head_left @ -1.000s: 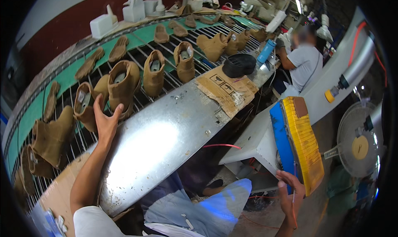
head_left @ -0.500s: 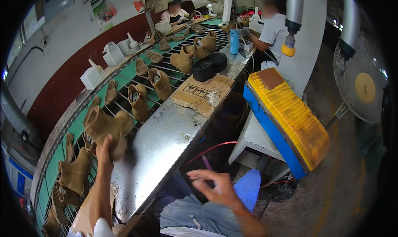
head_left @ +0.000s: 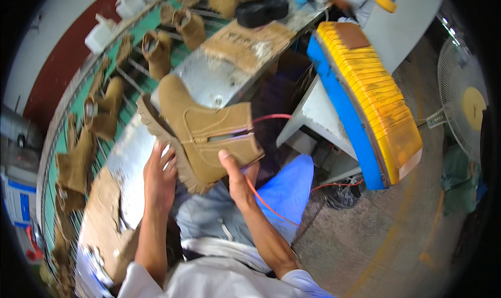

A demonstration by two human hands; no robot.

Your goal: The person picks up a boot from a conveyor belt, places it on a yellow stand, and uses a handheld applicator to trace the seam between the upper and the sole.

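Observation:
A tan ankle boot (head_left: pixel 206 126) with a side zip is held above my lap, tilted with its toe up and to the left. Its thick lugged sole (head_left: pixel 175 154) faces lower left, and a dark gap shows between sole and upper at the toe. My right hand (head_left: pixel 241 186) grips the shaft, thumb across the near face, other fingers mostly hidden behind. Curled fingers of my left hand (head_left: pixel 160 178) rest against the sole edge, slightly blurred. Similar boots (head_left: pixel 156 52) and loose soles (head_left: pixel 124 50) stand on a barred rack at the left.
A metal bench top (head_left: pixel 135 162) carries cardboard (head_left: pixel 245 45) and a black sole-shaped piece (head_left: pixel 262 11). On the right, a yellow-and-blue box (head_left: pixel 365 89) sits on a white stand (head_left: pixel 318 123). A fan (head_left: pixel 464 94) stands farther right. A red hose (head_left: pixel 271 117) passes behind the boot.
The boot has come from over the rack, in my left hand, to above my lap. My right hand, formerly empty, now grips its shaft. The view has tilted downward.

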